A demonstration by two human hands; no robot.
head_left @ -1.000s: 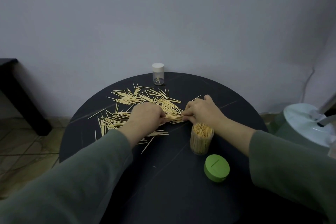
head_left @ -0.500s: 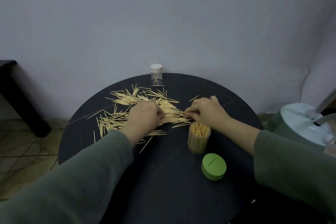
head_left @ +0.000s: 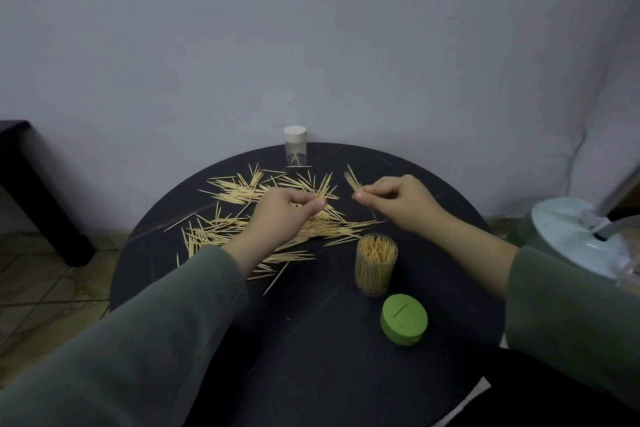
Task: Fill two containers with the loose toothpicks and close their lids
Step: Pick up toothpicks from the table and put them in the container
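Behind the open container [head_left: 375, 267] (its green lid [head_left: 403, 319] lies just in front), the right hand [head_left: 398, 203] and left hand [head_left: 287, 215] each pinch toothpick bundles above the loose toothpicks [head_left: 242, 218], likely aligning them for loading.

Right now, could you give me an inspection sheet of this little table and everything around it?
Surface: round black table.
Job's things: loose toothpicks scattered; open clear container packed full, green lid lying beside it; small capped jar at the far edge, nearly empty.
Clutter: nothing seen.
Hands: left hand and right hand each pinch a toothpick bundle.
Cables: one along the wall.
Surroundings: pale appliance right, dark furniture left, tiled floor.
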